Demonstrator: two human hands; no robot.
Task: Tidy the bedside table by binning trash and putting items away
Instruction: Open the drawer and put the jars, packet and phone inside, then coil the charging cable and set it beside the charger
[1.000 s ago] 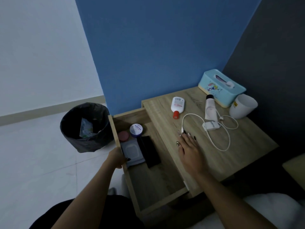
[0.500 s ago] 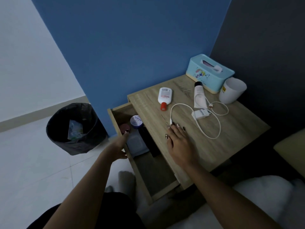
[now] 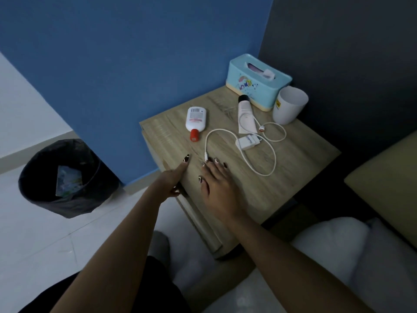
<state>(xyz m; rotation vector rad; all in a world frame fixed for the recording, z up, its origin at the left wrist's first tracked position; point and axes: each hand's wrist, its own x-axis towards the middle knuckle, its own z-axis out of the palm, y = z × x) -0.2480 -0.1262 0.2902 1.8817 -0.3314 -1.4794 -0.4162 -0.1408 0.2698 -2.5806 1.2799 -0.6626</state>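
wooden bedside table (image 3: 293, 168) is standing in a corner, seen from above, with two bare forearms reaching in from below. the left hand (image 3: 171, 179) is pressing against the closed drawer front (image 3: 198, 222), its thumb stretching along the top edge and its fingers lying against the front, holding nothing. the right hand (image 3: 216, 184) is resting palm down on the tabletop, fingers straight and slightly apart; dark painted nails are showing. its fingertips are lying just beside the plug end of a white cable (image 3: 270, 159), and whether they are touching it cannot be told. the cable is looping across the top to a white charger (image 3: 247, 142). farther back, a white bottle (image 3: 195, 119) with a red cap is lying flat, its label print too small to read. a white tube (image 3: 246, 118) is lying beside it. behind that, a pale blue tissue box (image 3: 255, 86) is showing a cartoon rainbow, and a white cup (image 3: 288, 107) is wearing a yellow sticker. to the left, a black-lined bin (image 3: 45, 195) is sitting on the pale tiled floor (image 3: 33, 256), holding crumpled wrappers. white bedding (image 3: 338, 245) is lying at the right. a blue wall (image 3: 135, 64) is meeting a dark grey wall (image 3: 349, 53) behind the table.
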